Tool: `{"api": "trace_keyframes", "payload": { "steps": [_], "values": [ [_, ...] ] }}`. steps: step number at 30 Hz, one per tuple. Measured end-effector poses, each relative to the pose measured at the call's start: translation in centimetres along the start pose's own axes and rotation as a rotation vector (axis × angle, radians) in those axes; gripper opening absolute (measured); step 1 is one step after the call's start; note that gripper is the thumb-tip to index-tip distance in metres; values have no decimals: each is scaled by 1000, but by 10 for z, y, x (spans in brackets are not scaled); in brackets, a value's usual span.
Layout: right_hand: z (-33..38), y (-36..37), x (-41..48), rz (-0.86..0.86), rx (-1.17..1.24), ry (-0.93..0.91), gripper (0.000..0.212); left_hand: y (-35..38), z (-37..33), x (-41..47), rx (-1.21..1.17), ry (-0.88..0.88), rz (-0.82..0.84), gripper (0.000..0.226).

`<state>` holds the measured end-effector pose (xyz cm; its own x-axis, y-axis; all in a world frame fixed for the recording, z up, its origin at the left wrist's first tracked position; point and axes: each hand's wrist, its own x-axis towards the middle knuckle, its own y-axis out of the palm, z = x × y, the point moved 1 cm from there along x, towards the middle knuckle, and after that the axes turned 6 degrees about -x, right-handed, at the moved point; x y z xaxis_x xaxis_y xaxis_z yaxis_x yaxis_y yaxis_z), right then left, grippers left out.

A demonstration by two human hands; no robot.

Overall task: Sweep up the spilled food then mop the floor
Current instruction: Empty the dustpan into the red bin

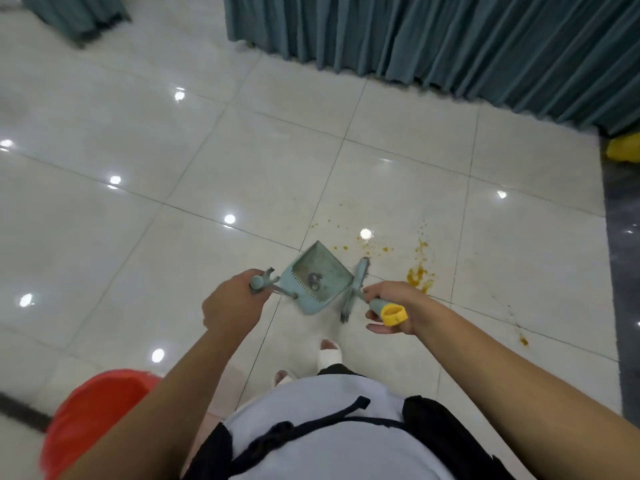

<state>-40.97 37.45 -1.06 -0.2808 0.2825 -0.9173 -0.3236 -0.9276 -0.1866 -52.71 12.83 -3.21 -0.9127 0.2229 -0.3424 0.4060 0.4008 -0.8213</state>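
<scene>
Both hands are loaded. The left hand (230, 306) is curled tight round the top of the dustpan handle (259, 283), and the teal long-handled dustpan (318, 275) hangs ahead of it at the middle of the tiled floor (173, 168). I can't tell whether the pan touches the tile.

The right hand (391, 306) has its fingers wrapped round the broom handle (375, 304), just below the yellow end cap (394, 314). The broom head (356, 289) sits just beside the pan's right edge, with its long axis running near to far.

Now the spill, and this is what matters. The main blob of orange-yellow spilled food (417, 275) lies right of the broom head and close to it, on the far side of the right hand. Smaller specks (367, 247) scatter further off, just beyond the pan's far corner. One stray spot (523, 338) sits well apart to the right.

So the broom stands between the pan and the mess, and the right hand is clearly the nearer one. My read is that the head has to go out to the right, past the blob, and draw it back left. The pan's open lip seems to face far and right, which would suit that stroke.

A red bucket (100, 410) waits near left, and teal curtains (450, 46) hang along the far side.
</scene>
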Motion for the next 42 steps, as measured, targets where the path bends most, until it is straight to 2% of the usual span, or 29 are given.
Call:
{"api": "trace_keyframes", "payload": {
  "steps": [3,8,13,18,25,30,33,37,40,42],
  "values": [
    [9,24,-11,27,-94,-14,32,-14,36,-13,8,-58,-14,30],
    [25,80,-28,97,-314,-40,33,-31,95,-36,-18,-156,-64,23],
    [50,144,-57,183,-589,-105,7,-44,132,-67,-22,-208,-85,23],
    [65,193,-83,320,-800,-185,7,-51,144,-96,-12,-289,-174,20],
    [73,231,-115,516,-1098,-297,12,-50,132,-127,22,-399,-204,27],
    [77,255,-122,662,-1263,-321,26,-48,109,-137,85,-465,-268,26],
    [72,266,-120,714,-1369,-314,42,-49,98,-147,96,-537,-324,25],
    [62,276,-118,809,-1497,-322,25,-39,89,-165,40,-594,-406,30],
    [44,287,-116,842,-1618,-329,28,-26,86,-182,-8,-697,-458,35],
    [29,294,-120,862,-1679,-341,27,-20,83,-196,8,-767,-453,30]
  ]
}}
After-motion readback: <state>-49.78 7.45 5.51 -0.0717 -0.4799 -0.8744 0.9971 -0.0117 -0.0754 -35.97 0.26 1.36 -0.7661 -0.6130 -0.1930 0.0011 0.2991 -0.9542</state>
